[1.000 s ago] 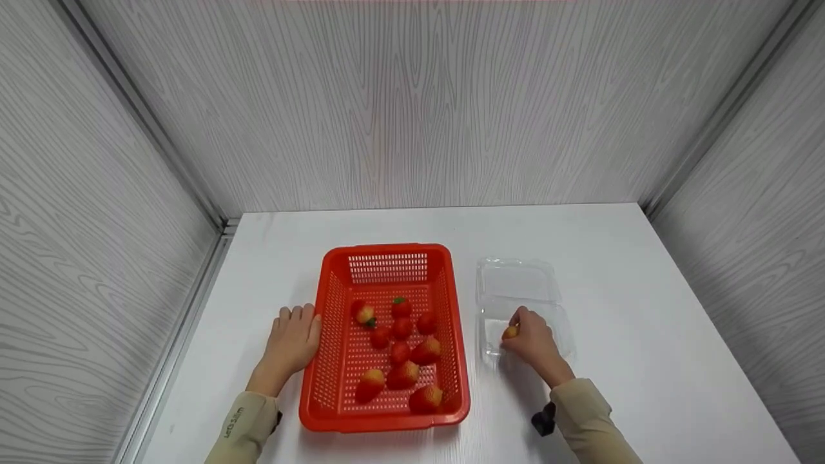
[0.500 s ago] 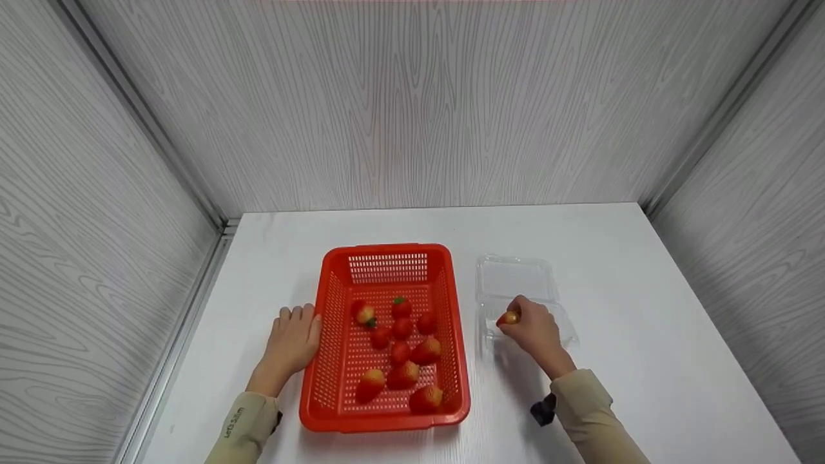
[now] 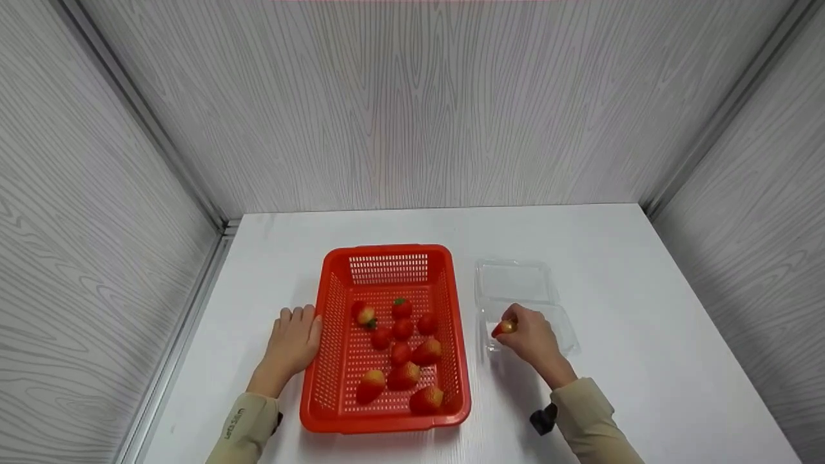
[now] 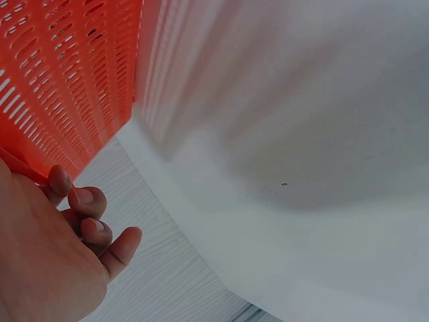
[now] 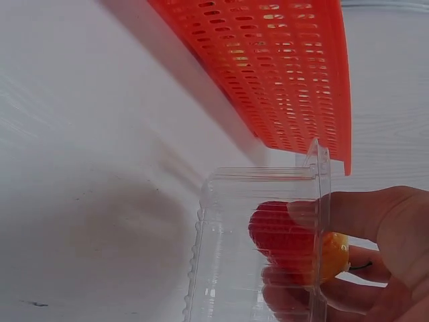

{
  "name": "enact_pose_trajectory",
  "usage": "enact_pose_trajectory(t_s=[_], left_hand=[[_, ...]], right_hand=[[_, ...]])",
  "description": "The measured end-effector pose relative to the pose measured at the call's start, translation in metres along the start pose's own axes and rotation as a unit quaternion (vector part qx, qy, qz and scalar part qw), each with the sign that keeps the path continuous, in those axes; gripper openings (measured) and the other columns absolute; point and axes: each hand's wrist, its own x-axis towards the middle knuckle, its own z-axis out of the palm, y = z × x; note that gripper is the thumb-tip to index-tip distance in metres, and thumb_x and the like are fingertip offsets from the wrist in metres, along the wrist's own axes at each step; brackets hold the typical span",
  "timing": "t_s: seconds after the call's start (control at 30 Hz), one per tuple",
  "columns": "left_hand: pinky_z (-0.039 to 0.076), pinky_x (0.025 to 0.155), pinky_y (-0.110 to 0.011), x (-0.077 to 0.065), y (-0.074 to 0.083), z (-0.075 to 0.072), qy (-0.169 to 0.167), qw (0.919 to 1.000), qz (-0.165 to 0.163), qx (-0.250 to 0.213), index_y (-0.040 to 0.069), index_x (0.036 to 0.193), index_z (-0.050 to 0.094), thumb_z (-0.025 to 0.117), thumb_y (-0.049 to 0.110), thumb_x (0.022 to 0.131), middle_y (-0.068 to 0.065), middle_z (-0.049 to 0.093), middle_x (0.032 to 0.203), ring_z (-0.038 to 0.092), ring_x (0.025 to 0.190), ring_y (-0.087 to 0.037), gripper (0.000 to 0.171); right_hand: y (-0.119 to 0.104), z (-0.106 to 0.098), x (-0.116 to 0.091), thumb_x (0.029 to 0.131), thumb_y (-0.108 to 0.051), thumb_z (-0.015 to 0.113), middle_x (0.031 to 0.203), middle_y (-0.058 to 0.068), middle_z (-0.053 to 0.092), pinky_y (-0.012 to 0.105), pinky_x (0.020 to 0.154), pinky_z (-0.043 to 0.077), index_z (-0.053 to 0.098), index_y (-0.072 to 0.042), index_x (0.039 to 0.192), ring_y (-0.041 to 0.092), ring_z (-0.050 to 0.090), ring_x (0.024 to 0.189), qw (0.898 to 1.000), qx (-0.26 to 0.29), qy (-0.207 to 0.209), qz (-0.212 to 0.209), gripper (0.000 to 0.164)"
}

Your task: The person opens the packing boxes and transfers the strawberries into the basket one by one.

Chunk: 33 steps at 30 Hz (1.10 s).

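My right hand (image 3: 532, 336) pinches a red strawberry (image 3: 504, 328) with a yellowish end over the near half of an opened clear plastic clamshell box (image 3: 515, 281). Through the box's transparent wall (image 5: 231, 235), the right wrist view shows the strawberry (image 5: 285, 235) and fingertips; a thin dark stem sticks out at its yellow end. My left hand (image 3: 293, 340) rests against the left rim of a red perforated basket (image 3: 311, 399). In the left wrist view its fingers (image 4: 94, 201) are loosely bent by the rim; the thumb is hidden.
Inside the basket lie several strawberries (image 3: 427, 400) with yellowish ends and smaller red round fruits (image 3: 403, 329), one with a green top (image 3: 401, 307). The white table (image 3: 644, 335) is bounded by grey wood-grain walls (image 3: 412, 116) at the back and sides.
My right hand first rose a little with the strawberry, then came lower and slightly left over the box. More of the strawberry shows now. My left hand and the basket stay in place.
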Motion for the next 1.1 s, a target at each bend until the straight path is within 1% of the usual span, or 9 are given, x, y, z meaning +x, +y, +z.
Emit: enact_pose_trajectory(t_s=[0.17, 0.3, 0.57, 0.67, 0.77, 0.87, 0.97, 1.1], left_hand=[[0.031, 0.073, -0.043, 0.000, 0.002, 0.000, -0.005, 1.0000, -0.002, -0.005, 0.006, 0.101, 0.047, 0.035, 0.026, 0.107, -0.009, 0.042, 0.085, 0.034, 0.082, -0.029, 0.023], [0.031, 0.073, -0.043, -0.001, 0.002, -0.001, -0.010, 0.9999, -0.003, -0.007, 0.007, 0.101, 0.047, 0.034, 0.026, 0.107, -0.009, 0.042, 0.085, 0.034, 0.083, -0.028, 0.024], [0.033, 0.074, -0.045, 0.000, 0.001, -0.001, -0.001, 1.0000, 0.005, -0.001, 0.005, 0.102, 0.048, 0.035, 0.026, 0.107, -0.010, 0.044, 0.085, 0.036, 0.082, -0.029, 0.025], [0.033, 0.074, -0.045, 0.001, 0.001, -0.002, -0.003, 1.0000, 0.005, -0.001, 0.005, 0.102, 0.047, 0.035, 0.026, 0.107, -0.010, 0.044, 0.086, 0.036, 0.082, -0.029, 0.025], [0.032, 0.074, -0.045, 0.000, 0.002, -0.002, -0.002, 1.0000, 0.006, 0.001, 0.005, 0.102, 0.047, 0.036, 0.026, 0.107, -0.010, 0.044, 0.086, 0.036, 0.082, -0.029, 0.024], [0.032, 0.073, -0.045, 0.000, 0.002, -0.002, 0.003, 0.9999, 0.011, 0.006, 0.005, 0.101, 0.048, 0.036, 0.025, 0.107, -0.011, 0.045, 0.085, 0.036, 0.081, -0.029, 0.024], [0.032, 0.072, -0.044, -0.001, 0.003, -0.003, 0.007, 0.9999, 0.012, 0.010, 0.004, 0.101, 0.048, 0.037, 0.025, 0.107, -0.011, 0.045, 0.085, 0.035, 0.081, -0.029, 0.024], [0.031, 0.073, -0.045, -0.001, 0.003, -0.002, 0.005, 0.9999, 0.009, 0.012, 0.005, 0.100, 0.047, 0.037, 0.025, 0.107, -0.011, 0.043, 0.085, 0.034, 0.081, -0.030, 0.024]], right_hand=[[-0.004, -0.003, -0.003, 0.078, -0.009, 0.080, 0.092, 0.009, 0.065, 0.039, 0.072, 0.052, 0.064, -0.005, 0.096, 0.024, 0.059, 0.081, 1.000, 0.007, 0.007, -0.001, 0.025], [-0.012, -0.008, -0.002, 0.078, -0.008, 0.080, 0.095, 0.010, 0.065, 0.041, 0.075, 0.054, 0.064, -0.005, 0.098, 0.025, 0.059, 0.084, 1.000, 0.011, 0.026, -0.010, 0.026], [-0.030, -0.012, 0.006, 0.079, -0.010, 0.080, 0.100, 0.013, 0.060, 0.045, 0.081, 0.054, 0.064, -0.004, 0.102, 0.030, 0.059, 0.089, 0.995, 0.026, 0.093, -0.040, 0.028], [-0.037, -0.012, 0.010, 0.079, -0.010, 0.080, 0.098, 0.013, 0.060, 0.046, 0.079, 0.054, 0.064, -0.004, 0.101, 0.030, 0.060, 0.088, 0.990, 0.030, 0.120, -0.065, 0.027], [-0.046, -0.010, 0.013, 0.078, -0.010, 0.081, 0.093, 0.012, 0.061, 0.043, 0.072, 0.054, 0.064, -0.004, 0.097, 0.028, 0.060, 0.081, 0.984, 0.033, 0.146, -0.097, 0.026], [-0.057, -0.006, 0.015, 0.078, -0.011, 0.082, 0.088, 0.012, 0.062, 0.039, 0.064, 0.051, 0.065, -0.004, 0.094, 0.025, 0.058, 0.073, 0.976, 0.045, 0.163, -0.134, 0.025], [-0.072, -0.001, 0.016, 0.079, -0.011, 0.083, 0.086, 0.011, 0.063, 0.034, 0.059, 0.048, 0.066, -0.004, 0.097, 0.022, 0.056, 0.068, 0.972, 0.066, 0.154, -0.165, 0.025], [-0.092, 0.009, 0.018, 0.084, -0.014, 0.081, 0.085, 0.010, 0.064, 0.029, 0.057, 0.049, 0.068, -0.004, 0.106, 0.020, 0.057, 0.067, 0.970, 0.104, 0.113, -0.187, 0.028]])
